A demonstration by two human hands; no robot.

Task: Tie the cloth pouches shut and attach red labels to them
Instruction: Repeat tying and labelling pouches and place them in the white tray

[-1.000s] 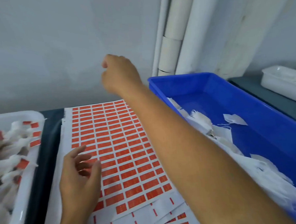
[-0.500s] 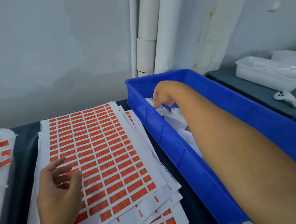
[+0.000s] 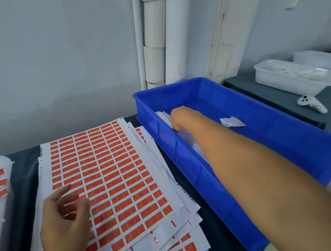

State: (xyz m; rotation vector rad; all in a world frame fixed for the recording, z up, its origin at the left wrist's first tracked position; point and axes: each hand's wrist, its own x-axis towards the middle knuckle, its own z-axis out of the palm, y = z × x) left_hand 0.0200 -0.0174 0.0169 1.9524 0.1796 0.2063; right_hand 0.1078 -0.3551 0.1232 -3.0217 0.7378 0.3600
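While the right hand (image 3: 179, 118) reaches among white cloth pouches (image 3: 232, 121) in the blue crate (image 3: 272, 131), grip hidden, I cannot tell; the left hand (image 3: 65, 221) rests relaxed on the label sheet (image 3: 110, 178), whose long axis runs near-to-far.

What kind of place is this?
Probably a small packing or labelling workshop: stacked label sheets on a dark table, a blue bin of white pouches, and a white tray behind.

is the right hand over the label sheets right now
No, the right hand is down inside the blue bin among the white pouches, while only the left hand rests on the label sheets.
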